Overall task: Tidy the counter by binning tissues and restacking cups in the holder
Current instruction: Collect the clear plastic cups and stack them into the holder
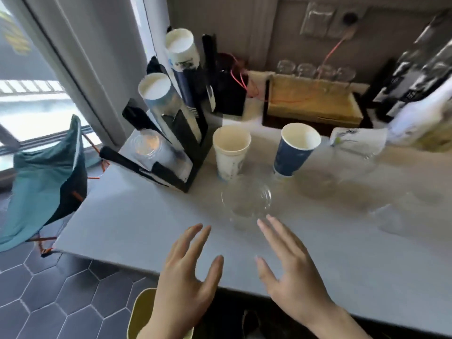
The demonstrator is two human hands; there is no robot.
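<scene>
On the pale counter (137,223) a white paper cup (230,152) and a blue paper cup (293,149) stand upright. In front of them stands a clear plastic cup (247,201). A black cup holder (176,133) at the left carries tilted stacks of paper cups (156,91) and clear cups (151,148). A crumpled white tissue (357,140) lies at the right. My left hand (188,277) and my right hand (291,267) hover open just short of the clear cup, one on each side, holding nothing.
A yellow bin (141,314) sits on the floor below my left hand. A box of brown napkins (313,106) and several glasses (315,69) stand at the back. Another clear cup (389,216) lies at the right. A teal chair (46,182) stands left of the counter.
</scene>
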